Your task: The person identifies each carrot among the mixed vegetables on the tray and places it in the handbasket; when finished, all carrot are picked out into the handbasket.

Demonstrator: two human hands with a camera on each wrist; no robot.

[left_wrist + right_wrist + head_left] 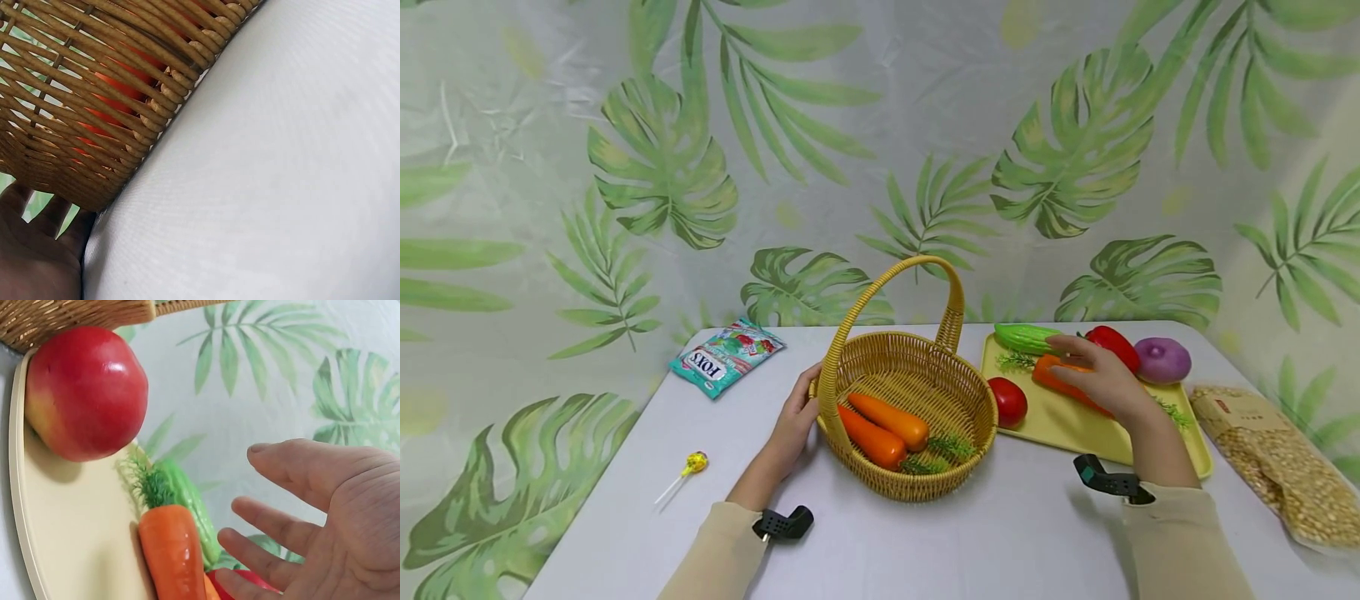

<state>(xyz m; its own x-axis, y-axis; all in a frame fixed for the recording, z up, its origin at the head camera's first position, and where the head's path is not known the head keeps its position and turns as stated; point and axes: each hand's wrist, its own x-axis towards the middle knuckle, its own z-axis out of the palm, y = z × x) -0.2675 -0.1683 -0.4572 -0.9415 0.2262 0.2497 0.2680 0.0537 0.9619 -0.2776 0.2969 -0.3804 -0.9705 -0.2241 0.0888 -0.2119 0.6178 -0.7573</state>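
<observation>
My left hand (pixel 793 425) holds the left side of a yellow-brown wicker basket (pixel 917 487) with a tall arched handle; in the left wrist view its fingertips go behind the weave. Inside the basket lie two orange carrots (pixel 887 421) with green tops. My right hand (pixel 1101 383) hovers over a pale yellow tray (pixel 1045 429), fingers spread and nothing held. Below it are orange carrots (pixel 172 550) lying on the tray. A red apple-like fruit (pixel 87 394) sits at the tray's left edge, by the basket. Behind lie a green bitter melon (pixel 1026 337) and a red pepper (pixel 1114 346).
A round purple vegetable (pixel 1162 361) sits at the tray's back right corner. Right of the tray lies a clear bag of yellow kernels (pixel 1277 458). At left are a teal FOX'S candy bag (pixel 727 357) and a yellow-wrapped lollipop (pixel 695 462). A leaf-print curtain (pixel 925 125) hangs behind the white table.
</observation>
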